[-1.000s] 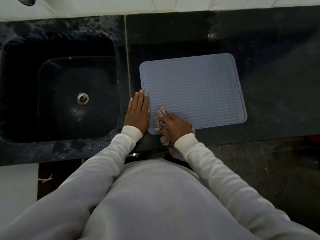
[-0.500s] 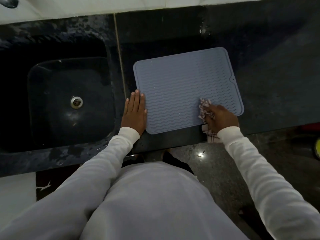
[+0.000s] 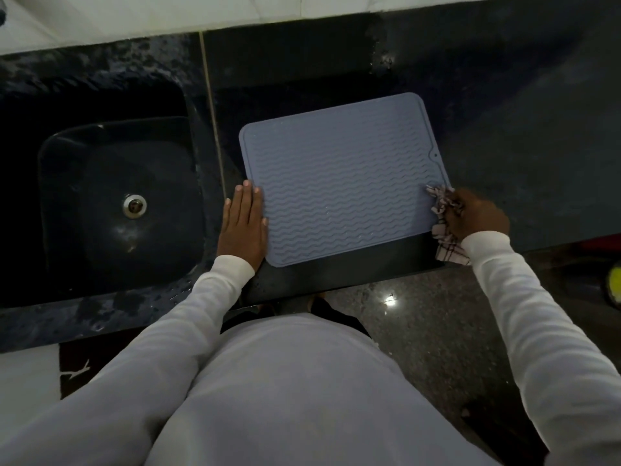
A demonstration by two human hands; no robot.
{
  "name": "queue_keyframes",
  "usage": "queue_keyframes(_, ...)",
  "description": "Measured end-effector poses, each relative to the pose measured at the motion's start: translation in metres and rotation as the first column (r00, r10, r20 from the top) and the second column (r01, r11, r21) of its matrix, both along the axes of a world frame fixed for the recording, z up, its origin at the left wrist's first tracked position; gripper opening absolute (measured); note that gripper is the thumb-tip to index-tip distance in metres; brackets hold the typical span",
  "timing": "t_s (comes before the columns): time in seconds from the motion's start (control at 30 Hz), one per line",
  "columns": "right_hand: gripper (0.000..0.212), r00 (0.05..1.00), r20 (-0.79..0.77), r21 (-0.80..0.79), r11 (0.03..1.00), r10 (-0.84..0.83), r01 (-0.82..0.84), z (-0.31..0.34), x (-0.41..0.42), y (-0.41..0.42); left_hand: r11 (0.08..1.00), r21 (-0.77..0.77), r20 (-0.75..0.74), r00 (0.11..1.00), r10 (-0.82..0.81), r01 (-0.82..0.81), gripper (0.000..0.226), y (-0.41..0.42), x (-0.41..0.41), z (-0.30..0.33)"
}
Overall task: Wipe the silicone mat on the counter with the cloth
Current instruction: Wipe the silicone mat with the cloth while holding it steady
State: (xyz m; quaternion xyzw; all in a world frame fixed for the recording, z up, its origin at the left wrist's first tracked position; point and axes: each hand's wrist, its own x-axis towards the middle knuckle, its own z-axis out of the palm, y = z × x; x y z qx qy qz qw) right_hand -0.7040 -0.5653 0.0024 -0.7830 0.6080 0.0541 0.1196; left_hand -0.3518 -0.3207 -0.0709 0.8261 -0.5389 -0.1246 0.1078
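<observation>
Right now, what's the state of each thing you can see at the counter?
Silicone mat: flat on the counter, ribbed side up.
Cloth: bunched, at the mat's right edge.
Left hand: flat, pressing the mat's left edge.
Right hand: gripping the cloth.
Sink: no dishes.

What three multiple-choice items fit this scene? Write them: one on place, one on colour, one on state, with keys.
1. Where is the crumpled checked cloth?
A. at the mat's right near corner
B. in the sink
C. on the floor

2. What colour is the ribbed rectangular silicone mat?
A. red
B. grey-blue
C. yellow

3. How does the left hand lie?
A. clenched in a fist
B. flat on the mat's left edge
C. raised in the air

Key: 1 A, the right hand grips it there. 2 B, the mat looks grey-blue against the dark stone counter. 3 B, its fingers are straight.
</observation>
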Motion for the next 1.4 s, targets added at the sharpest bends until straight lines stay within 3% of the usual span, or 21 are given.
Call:
queue_keyframes(0.2,0.033,1.0,-0.001,-0.007,1.0,-0.017,0.017,0.007,0.004,-0.001,1.0,0.007,-0.003,1.0,0.008,-0.008,0.06,-0.001,0.0,0.0)
queue_keyframes(0.33,0.027,0.982,0.172,-0.055,0.995,-0.074,0.084,0.029,0.036,0.012,0.999,0.001,0.006,0.999,0.035,-0.035,0.06,-0.003,-0.004,0.002)
queue_keyframes(0.5,0.031,0.853,0.477,0.027,0.966,0.213,-0.257,0.034,0.139,0.085,1.0,0.019,0.037,0.999,0.015,-0.016,0.058,-0.004,0.002,0.005)
queue_keyframes(0.63,0.039,0.804,0.32,0.081,0.831,0.502,-0.551,-0.01,0.206,0.167,0.999,0.046,0.051,0.999,-0.009,0.007,0.064,-0.008,0.012,0.003)
queue_keyframes(0.73,0.035,0.778,0.2,0.079,0.781,0.596,-0.619,-0.026,0.21,0.184,0.998,0.062,0.037,0.999,-0.021,0.018,0.066,-0.007,0.013,0.002)
queue_keyframes(0.83,0.045,0.767,0.161,-0.045,0.781,0.621,-0.623,-0.025,0.189,0.171,1.0,0.029,0.009,1.0,-0.004,0.004,0.063,-0.007,0.012,0.001)
queue_keyframes(0.93,0.044,0.81,0.136,-0.064,0.821,0.57,-0.567,-0.022,0.163,0.153,1.0,0.003,0.007,1.0,-0.012,0.012,0.058,-0.006,0.013,-0.001)
queue_keyframes(1.13,0.045,0.903,0.05,0.091,0.898,0.427,-0.43,-0.012,0.11,0.111,1.0,-0.011,-0.004,1.0,-0.015,0.015,0.058,-0.005,0.013,-0.001)
queue_keyframes(1.4,0.046,0.957,-0.018,0.059,0.956,0.289,-0.287,-0.005,0.046,0.06,1.0,-0.008,-0.002,1.0,-0.013,0.013,0.059,-0.005,0.012,-0.001)
